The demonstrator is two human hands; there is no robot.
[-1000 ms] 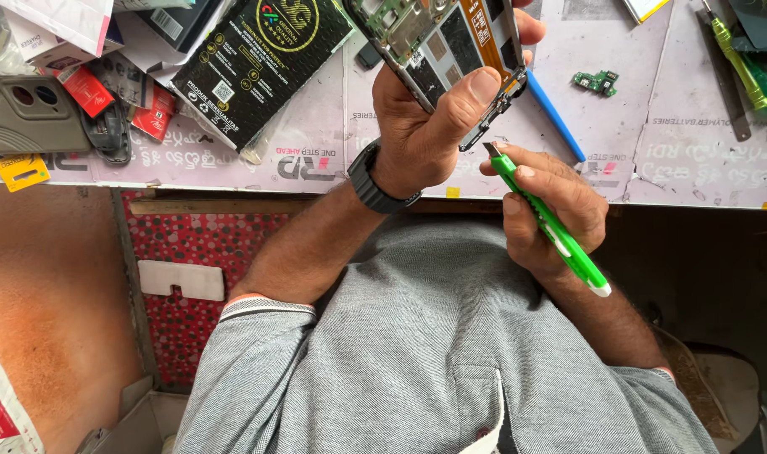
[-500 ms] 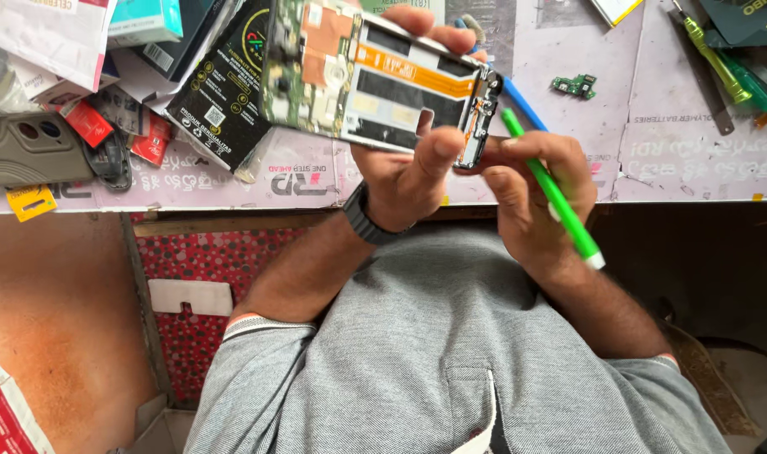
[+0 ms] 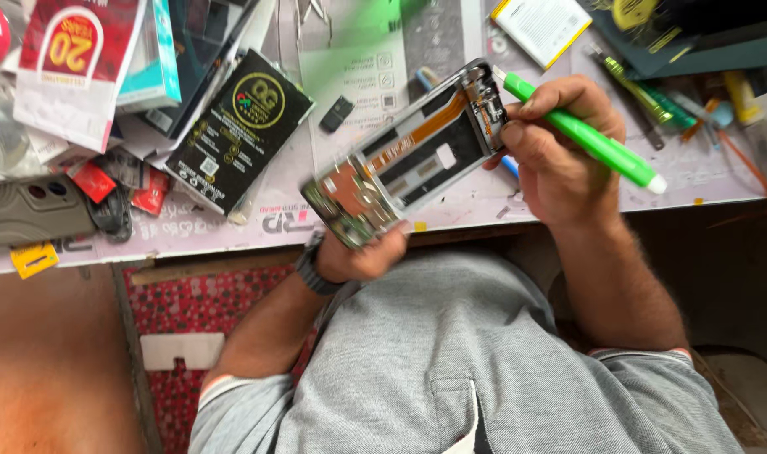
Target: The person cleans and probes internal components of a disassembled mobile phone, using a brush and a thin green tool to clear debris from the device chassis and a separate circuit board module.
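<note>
Counter runs across twelve o'clock, cluttered with packets and tools. I hold the opened phone above its near edge, centre of view, internals facing up, tilted with its top end toward one o'clock. My left hand is closed around the phone's lower end at seven o'clock. My right hand is closed around a green screwdriver, tip at the phone's upper end. To work well here, I judge the frame needs a firm brace and the tip square before turning.
</note>
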